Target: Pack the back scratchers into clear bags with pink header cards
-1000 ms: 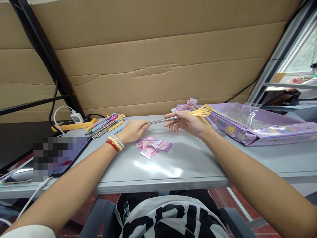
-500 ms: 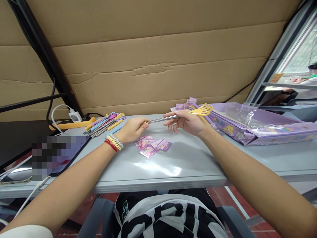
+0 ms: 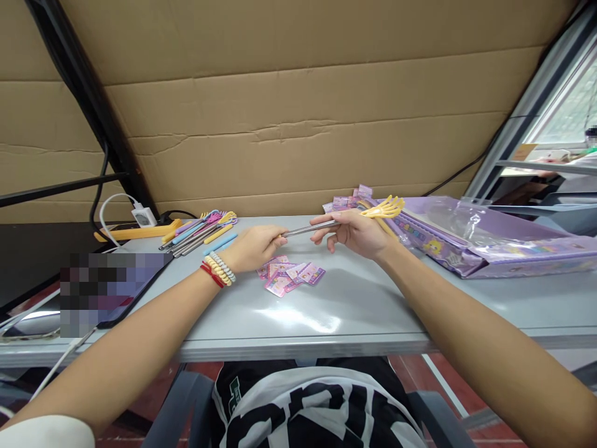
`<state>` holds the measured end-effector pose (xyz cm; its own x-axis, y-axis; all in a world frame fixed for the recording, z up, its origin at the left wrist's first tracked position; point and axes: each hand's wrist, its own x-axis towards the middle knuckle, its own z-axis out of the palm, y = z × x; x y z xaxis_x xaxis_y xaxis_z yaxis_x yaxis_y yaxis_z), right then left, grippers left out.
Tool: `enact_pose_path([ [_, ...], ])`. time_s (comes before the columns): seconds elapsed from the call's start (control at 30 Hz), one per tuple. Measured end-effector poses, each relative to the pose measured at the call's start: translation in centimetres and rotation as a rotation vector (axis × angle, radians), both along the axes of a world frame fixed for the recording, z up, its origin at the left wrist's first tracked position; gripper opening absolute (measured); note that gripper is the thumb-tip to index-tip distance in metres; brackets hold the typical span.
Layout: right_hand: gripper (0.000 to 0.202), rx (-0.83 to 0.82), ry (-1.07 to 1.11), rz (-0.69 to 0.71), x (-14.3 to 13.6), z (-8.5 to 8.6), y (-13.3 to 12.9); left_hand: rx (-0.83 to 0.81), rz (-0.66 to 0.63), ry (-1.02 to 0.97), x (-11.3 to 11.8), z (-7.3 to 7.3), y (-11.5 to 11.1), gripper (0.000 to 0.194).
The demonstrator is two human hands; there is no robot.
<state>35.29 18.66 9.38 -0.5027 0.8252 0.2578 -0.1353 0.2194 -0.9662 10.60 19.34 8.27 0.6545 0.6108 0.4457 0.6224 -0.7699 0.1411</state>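
Observation:
A back scratcher with a metal rod and a yellow claw-shaped head is held almost level above the table. My left hand, with beaded and red bands at its wrist, is closed round the left end of the rod and hides it. My right hand grips the rod close to the yellow head, its lower fingers partly loose. Small pink and purple cards lie in a loose pile below, between my hands. Several back scratchers in yellow, blue and purple lie bundled left of my left hand.
At right lies an open purple box with clear plastic. More purple cards sit at the back beside it. A tablet-like device, a white charger and an orange strip are at left. Cardboard stands behind the table.
The left hand has shifted slightly right along the rod, and the yellow piece that showed at its fingertips is now hidden. The right hand stays almost in place. The view has moved a little.

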Motion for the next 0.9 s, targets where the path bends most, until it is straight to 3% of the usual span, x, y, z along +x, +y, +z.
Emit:
enact_pose_path([
  [0.43, 0.030, -0.045, -0.013, 0.041, -0.1, -0.5, 0.5, -0.422, -0.071, -0.108, 0.3, 0.6, -0.8, 0.034],
  [0.73, 0.036, -0.055, -0.107, 0.119, -0.8, -1.1, 0.7, -0.420, -0.095, -0.088, 0.7, 0.8, -1.3, 0.033],
  [0.9, 0.043, -0.059, -0.137, -0.016, -0.7, -1.8, 1.5, -0.284, -0.045, -0.080, 0.9, 0.4, -0.6, 0.036],
])
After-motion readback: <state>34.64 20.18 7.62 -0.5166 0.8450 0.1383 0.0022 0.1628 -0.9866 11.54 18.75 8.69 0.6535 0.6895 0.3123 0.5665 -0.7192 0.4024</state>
